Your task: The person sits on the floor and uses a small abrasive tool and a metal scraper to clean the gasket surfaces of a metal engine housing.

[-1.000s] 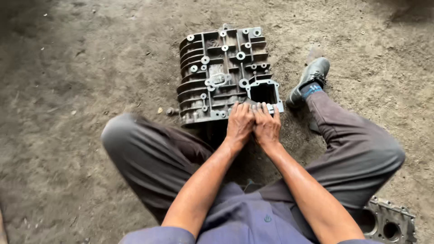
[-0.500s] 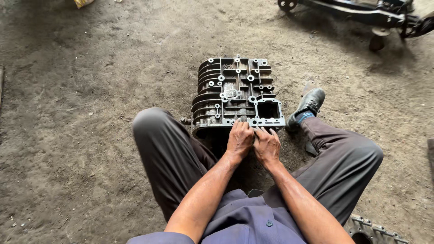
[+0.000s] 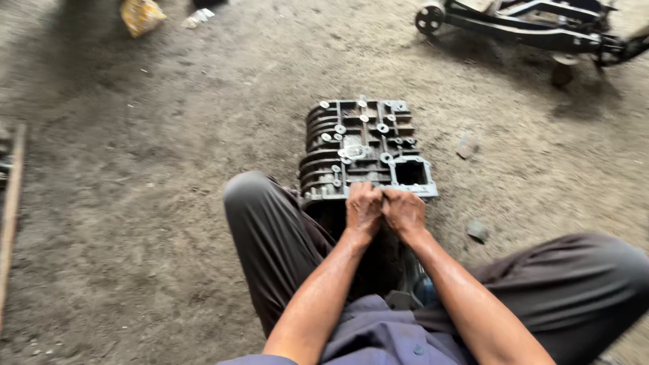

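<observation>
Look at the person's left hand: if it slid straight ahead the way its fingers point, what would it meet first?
The left hand already rests at the near edge of the grey metal engine casing, beside the right hand. Going on, it would probably ride onto the casing's top face, though motion blur hides the exact contact.

floor (image 3: pixel 135 203): bare packed dirt, grey-brown, gritty, spread all around the grip
yellow bag (image 3: pixel 140 15): crumpled, lay far up and left of the grip, at the top edge
white scrap (image 3: pixel 199 16): small, just right of the yellow bag, blurred
metal frame (image 3: pixel 534 23): dark, long, lay far up and right of the grip; a small wheel (image 3: pixel 428 18) at its left end
wooden plank (image 3: pixel 9 216): thin, ran along the left edge, well apart from the grip
stone (image 3: pixel 478 231): small, grey, lay near and right of the grip
flat chip (image 3: pixel 466 147): grey, up and right of the grip, beyond the stone
</observation>
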